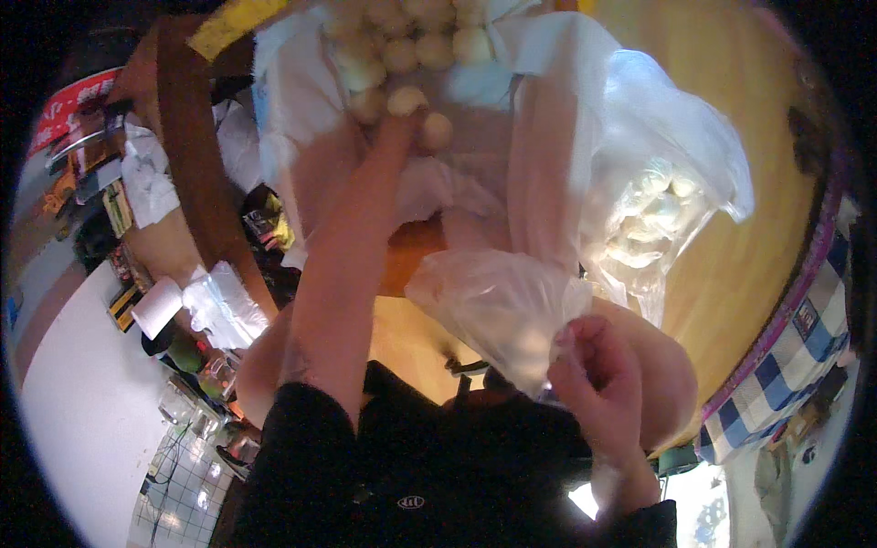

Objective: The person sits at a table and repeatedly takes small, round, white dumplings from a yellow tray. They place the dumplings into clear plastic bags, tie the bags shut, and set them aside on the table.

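Several pale round balls, food or fruit whose kind I cannot tell, lie in a container [473, 130] lined with whitish plastic sheeting [548, 51]. My left hand [404, 122] reaches into it, with a round ball [407, 101] at its fingertips; the fingers are mostly hidden, so their hold is unclear. Beside that hand sits another ball [436, 131]. My right hand [586, 356] pinches the edge of a clear plastic bag [493, 294] above my lap. Something pale and blurred shows inside the bag's lower part.
To the right, a filled clear plastic bag [661, 198] rests on the wood-coloured floor [740, 274]. A blue-and-white checked cloth [774, 383] borders the far right. On the left are a brown wooden edge [199, 151], a paper roll [157, 307] and crumpled plastic [226, 308].
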Demonstrator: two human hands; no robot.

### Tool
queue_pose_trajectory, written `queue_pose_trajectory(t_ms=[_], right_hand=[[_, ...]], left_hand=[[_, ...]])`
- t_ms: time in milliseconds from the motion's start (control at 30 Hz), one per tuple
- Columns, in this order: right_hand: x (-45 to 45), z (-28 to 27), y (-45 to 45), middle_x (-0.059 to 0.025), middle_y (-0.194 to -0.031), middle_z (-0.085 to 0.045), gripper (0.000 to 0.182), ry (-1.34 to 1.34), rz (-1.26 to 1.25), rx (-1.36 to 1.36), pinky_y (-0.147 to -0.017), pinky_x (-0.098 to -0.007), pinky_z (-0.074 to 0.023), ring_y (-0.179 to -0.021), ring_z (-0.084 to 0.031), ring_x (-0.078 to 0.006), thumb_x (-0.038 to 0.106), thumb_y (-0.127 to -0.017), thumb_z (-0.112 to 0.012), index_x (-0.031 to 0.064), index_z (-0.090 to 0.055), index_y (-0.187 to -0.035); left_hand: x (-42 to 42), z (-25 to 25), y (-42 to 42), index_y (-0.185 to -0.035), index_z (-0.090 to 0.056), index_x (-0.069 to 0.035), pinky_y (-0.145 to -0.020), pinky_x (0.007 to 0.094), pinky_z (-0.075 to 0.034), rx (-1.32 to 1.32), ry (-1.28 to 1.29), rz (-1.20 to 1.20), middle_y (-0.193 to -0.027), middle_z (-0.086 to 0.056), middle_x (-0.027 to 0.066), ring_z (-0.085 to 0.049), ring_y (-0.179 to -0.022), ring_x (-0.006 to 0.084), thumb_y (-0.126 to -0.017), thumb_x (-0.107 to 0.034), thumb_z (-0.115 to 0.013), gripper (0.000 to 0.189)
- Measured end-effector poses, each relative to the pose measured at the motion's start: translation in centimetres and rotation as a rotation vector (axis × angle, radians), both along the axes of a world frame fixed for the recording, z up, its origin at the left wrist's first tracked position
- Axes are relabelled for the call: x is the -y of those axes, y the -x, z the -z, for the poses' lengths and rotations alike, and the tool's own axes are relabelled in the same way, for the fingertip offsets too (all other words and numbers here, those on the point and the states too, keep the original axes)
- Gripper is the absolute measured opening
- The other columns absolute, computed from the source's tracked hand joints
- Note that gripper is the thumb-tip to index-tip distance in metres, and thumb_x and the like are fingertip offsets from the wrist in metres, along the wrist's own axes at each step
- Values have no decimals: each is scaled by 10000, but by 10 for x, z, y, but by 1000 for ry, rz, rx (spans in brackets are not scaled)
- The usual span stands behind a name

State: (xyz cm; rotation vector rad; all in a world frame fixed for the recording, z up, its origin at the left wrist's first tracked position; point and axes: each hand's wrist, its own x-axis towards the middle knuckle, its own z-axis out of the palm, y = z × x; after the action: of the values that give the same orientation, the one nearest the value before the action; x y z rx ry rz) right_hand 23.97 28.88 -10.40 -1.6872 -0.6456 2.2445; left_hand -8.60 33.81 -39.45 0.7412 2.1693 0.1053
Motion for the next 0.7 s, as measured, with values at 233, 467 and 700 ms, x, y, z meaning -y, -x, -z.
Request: queue_pose_trajectory(t_ms=[233,467,700], right_hand=[[24,2,-9,50,-938,-615,199,-150,102,-73,-713,-184,-434,-804,-535,-25,111,-981,-651,37,-633,-1165],[43,-14,-19,66,-855,-610,188,-172,180,-245,-635,-172,-388,-703,-478,-15,171,-991,-659,35,-679,-1118],[81,-78,-46,30,-846,-619,188,-362,139,-208,-662,-220,-454,-737,-538,-54,203,-1000,-645,35,-676,-1078]], left_hand=[[29,-127,8,-1422,-424,-70,-944,414,-569,839,-695,-467,-1284,-596,82,-617,-1165,228,-870,-103,-804,670],[113,-345,-86,-1444,-429,-89,-1060,420,-484,798,-1025,95,-1327,-597,87,-607,-1203,265,-783,-39,-808,763],[191,-348,-157,-1371,-537,-27,-1012,456,-480,422,-781,772,-1270,-639,220,-607,-1198,406,-773,-91,-745,636]])
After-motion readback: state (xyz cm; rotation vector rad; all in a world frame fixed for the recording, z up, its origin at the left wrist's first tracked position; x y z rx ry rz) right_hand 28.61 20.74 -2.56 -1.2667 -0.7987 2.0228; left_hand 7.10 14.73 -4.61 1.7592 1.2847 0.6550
